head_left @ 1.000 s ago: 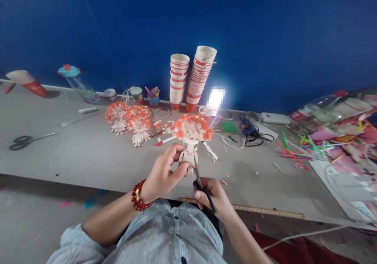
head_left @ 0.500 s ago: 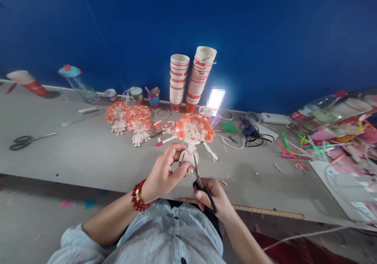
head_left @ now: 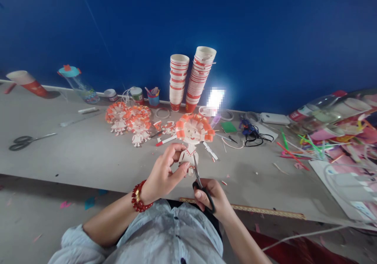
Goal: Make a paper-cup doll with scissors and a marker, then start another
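Observation:
A paper doll [head_left: 193,132] with an orange-and-white fringe of hair and a drawn face is held above the table edge. My left hand [head_left: 165,173] pinches its body from the left between thumb and fingers. In my right hand [head_left: 210,195] are black-handled scissors [head_left: 200,183], gripped by the handles. Their blades point up and lie against the right side of the doll's body; whether they cut into the paper I cannot tell. Several similar finished-looking paper dolls [head_left: 138,128] stand in a cluster to the left.
Two tall stacks of paper cups [head_left: 178,83] rise by the blue wall. Another pair of scissors [head_left: 25,141] lies far left. Paper scraps [head_left: 168,127] and a red-capped marker [head_left: 166,140] lie behind the doll. Colourful strips and a bottle [head_left: 315,109] pile up at right.
Almost nothing differs. Both hands, the doll and the scissors keep nearly the same place, with at most a very slight shift at the blades.

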A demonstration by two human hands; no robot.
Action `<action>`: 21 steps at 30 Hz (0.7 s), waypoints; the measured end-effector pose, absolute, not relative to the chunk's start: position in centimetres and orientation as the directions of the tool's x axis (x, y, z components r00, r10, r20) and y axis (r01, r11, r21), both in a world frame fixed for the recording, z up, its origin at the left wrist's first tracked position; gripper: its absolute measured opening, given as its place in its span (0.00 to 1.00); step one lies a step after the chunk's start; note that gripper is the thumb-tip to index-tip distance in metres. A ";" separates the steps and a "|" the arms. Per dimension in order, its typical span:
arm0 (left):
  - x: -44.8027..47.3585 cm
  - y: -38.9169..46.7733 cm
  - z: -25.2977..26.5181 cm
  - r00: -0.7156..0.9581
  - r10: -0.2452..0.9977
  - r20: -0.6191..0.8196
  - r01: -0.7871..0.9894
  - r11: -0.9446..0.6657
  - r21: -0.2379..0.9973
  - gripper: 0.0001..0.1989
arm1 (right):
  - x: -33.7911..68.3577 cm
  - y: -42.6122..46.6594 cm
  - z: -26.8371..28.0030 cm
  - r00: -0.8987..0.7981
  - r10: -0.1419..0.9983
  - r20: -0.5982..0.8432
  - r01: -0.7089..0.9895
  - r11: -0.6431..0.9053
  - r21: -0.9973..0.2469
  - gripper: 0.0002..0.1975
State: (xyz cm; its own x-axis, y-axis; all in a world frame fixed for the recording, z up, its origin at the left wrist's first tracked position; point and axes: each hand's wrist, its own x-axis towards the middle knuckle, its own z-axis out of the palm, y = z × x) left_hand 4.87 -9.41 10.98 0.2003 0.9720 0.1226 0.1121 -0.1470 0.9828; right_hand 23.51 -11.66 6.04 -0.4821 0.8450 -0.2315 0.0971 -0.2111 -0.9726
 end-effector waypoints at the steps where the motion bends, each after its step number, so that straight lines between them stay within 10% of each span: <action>1: 4.9 -9.4 11.0 0.200 0.972 0.121 0.109 -0.145 0.983 0.14 | 23.5 -11.7 6.0 -0.479 0.846 -0.232 0.102 -0.209 -0.973 0.31; 21: 5.4 -9.9 10.5 0.155 0.982 0.108 0.076 -0.121 0.990 0.15 | 23.0 -11.6 6.1 -0.458 0.863 -0.213 0.101 -0.188 -0.977 0.33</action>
